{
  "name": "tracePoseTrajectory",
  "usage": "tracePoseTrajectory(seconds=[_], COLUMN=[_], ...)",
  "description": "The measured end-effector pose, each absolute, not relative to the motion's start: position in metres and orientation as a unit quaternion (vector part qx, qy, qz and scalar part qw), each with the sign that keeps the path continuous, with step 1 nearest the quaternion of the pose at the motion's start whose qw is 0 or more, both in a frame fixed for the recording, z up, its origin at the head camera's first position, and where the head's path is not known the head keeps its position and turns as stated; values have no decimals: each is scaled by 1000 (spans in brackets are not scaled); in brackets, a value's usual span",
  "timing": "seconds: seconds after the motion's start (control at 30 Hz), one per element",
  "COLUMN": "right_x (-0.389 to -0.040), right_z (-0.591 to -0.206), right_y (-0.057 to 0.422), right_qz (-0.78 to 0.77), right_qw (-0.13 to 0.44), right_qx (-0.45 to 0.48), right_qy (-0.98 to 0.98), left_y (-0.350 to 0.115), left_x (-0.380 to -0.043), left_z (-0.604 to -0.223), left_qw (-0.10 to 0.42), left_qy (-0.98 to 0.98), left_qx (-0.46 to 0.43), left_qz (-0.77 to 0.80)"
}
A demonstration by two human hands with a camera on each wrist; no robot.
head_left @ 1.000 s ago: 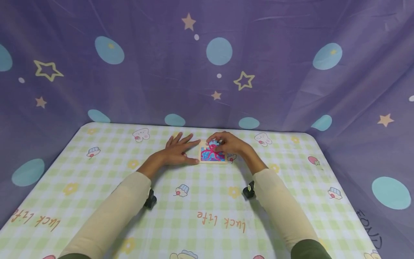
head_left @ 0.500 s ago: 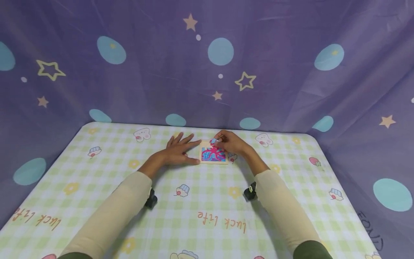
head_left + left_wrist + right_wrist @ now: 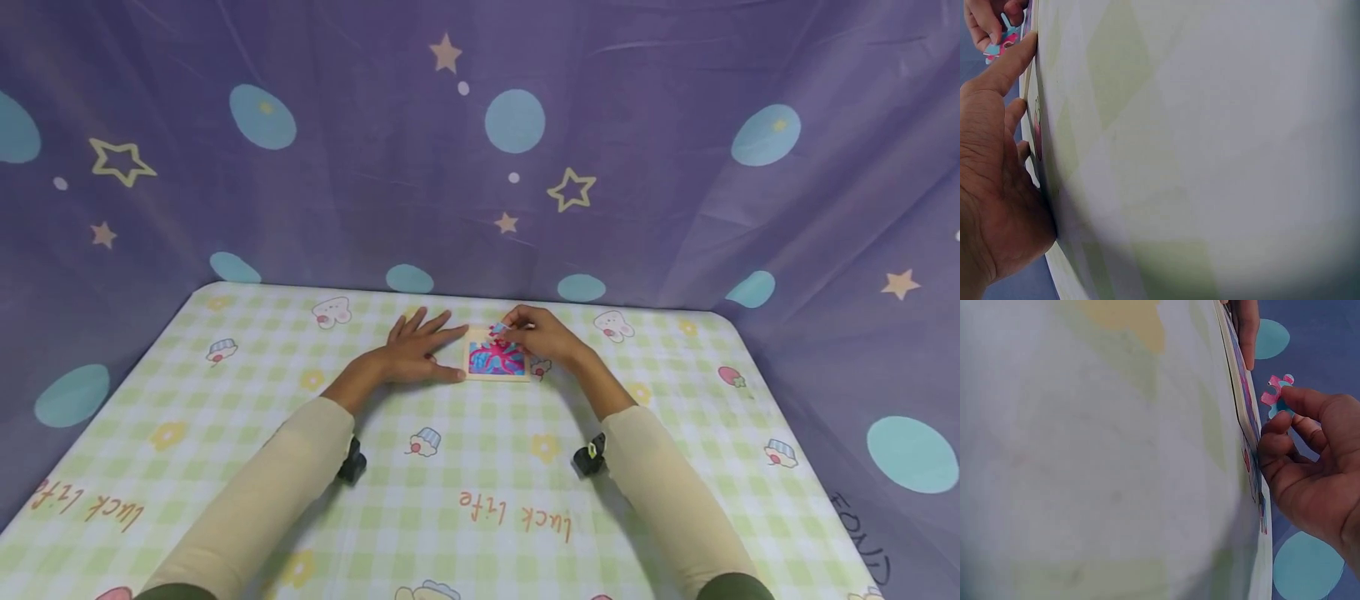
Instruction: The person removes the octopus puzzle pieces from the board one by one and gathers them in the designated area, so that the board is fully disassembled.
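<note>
A small jigsaw puzzle (image 3: pixel 495 358) in a pale wooden frame lies on the table, showing a pink octopus on blue. My right hand (image 3: pixel 553 337) pinches a pink and blue jigsaw piece (image 3: pixel 1274 394) between thumb and fingers. In the right wrist view that piece stands clear above the frame, tilted. The left hand (image 3: pixel 408 357) lies beside the frame with fingers spread, its index finger and thumb tips at the frame's left edge. From the left wrist view, the left palm (image 3: pixel 1004 187) rests on the tablecloth. Part of the puzzle's upper right is hidden by the right hand.
A green and white checked tablecloth (image 3: pixel 450 492) with printed cupcakes and flowers covers the table. A purple curtain (image 3: pixel 360 183) with stars and blue dots hangs behind and at both sides. Small black devices (image 3: pixel 351 462) sit at the wrists.
The right hand has raised the jigsaw piece from the puzzle's top part and turned it on a slant. The left hand keeps its place at the frame. The head view has shifted slightly.
</note>
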State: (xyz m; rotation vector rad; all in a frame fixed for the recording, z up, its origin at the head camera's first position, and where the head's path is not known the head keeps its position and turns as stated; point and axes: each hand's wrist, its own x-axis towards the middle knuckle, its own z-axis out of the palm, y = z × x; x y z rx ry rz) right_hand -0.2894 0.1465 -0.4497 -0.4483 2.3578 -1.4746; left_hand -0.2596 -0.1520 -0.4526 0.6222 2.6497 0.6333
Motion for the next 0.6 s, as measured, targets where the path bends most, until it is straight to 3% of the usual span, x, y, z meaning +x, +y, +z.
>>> tracePoseTrajectory(seconds=[0.4, 0.6], right_x=[-278, -274], right_z=[-447, -445], right_y=[169, 183], right_qz=[-508, -536], right_qw=[84, 78], right_qx=[-142, -128], right_qy=[845, 831], left_y=[-155, -157], left_x=[-265, -272], left_z=[-457, -469], left_qw=[180, 174], left_qy=[929, 934], left_qx=[225, 220], left_qz=[233, 223])
